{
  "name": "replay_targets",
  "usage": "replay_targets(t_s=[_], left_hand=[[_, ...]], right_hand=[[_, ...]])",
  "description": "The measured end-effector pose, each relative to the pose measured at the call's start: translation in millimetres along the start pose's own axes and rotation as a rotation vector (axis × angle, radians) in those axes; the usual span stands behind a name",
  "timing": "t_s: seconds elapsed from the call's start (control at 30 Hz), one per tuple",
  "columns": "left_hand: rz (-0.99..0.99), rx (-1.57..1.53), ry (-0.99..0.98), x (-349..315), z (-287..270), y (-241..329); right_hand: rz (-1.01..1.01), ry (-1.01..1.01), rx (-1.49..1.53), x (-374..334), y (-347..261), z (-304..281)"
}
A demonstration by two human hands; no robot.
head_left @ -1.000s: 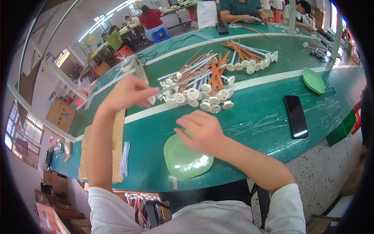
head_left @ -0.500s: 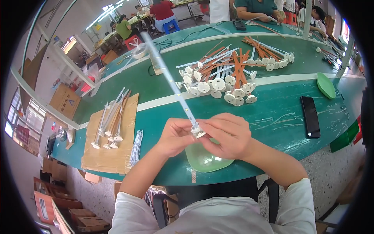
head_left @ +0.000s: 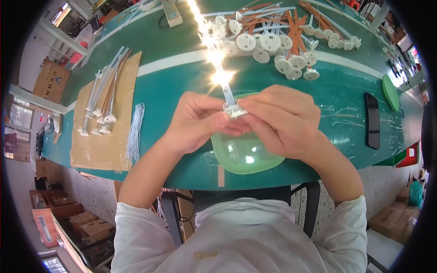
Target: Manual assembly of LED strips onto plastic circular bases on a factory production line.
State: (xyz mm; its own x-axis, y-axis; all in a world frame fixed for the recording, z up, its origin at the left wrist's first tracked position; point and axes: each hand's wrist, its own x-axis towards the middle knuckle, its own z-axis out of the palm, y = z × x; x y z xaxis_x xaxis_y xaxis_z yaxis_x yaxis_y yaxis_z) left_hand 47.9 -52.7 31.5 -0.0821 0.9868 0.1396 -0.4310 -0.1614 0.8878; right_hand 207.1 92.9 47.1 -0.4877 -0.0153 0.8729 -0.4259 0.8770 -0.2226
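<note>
A narrow LED strip (head_left: 215, 57) is brightly lit, slanting up and away from a small white round base (head_left: 235, 111) at its lower end. My left hand (head_left: 195, 122) is closed, pinching this base from the left between thumb and fingers. From the other side, the fingertips of my right hand (head_left: 287, 119) are closed on the base's right edge, where thin wires show. Both hands hover over a pale green bowl (head_left: 248, 157) near the table's front edge. The fingers partly cover the base.
At left, several strips with white bases (head_left: 109, 117) lie on a cardboard sheet (head_left: 120, 148), beside a bundle of thin white wires (head_left: 135, 132). Farther back is a pile of round-based strips (head_left: 271, 42). To the right lie a black phone (head_left: 372, 120) and a green dish (head_left: 390, 92).
The LED strip has gone from unlit to brightly lit. The view has tipped downward, so the table sits higher in it. Both hands keep their pinch on the base.
</note>
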Motion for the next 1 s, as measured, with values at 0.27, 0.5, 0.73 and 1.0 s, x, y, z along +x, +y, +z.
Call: replay_targets(t_s=[0.27, 0.5, 0.73, 1.0], left_hand=[[0.148, 0.019, 0.235, 7, -2, -8], [0.355, 0.205, 0.276, 3, -12, -14], [0.284, 0.258, 0.25, 2, -5, -19], [0.309, 0.123, 0.156, 2, 2, -14]], right_hand=[[0.427, -0.239, -0.161, -2, -1, -5], [0.271, -0.852, 0.065, -11, -5, -23], [0.413, -0.98, 0.239, -11, 4, -16], [0.622, -0.43, 0.382, 0, 1, -16]])
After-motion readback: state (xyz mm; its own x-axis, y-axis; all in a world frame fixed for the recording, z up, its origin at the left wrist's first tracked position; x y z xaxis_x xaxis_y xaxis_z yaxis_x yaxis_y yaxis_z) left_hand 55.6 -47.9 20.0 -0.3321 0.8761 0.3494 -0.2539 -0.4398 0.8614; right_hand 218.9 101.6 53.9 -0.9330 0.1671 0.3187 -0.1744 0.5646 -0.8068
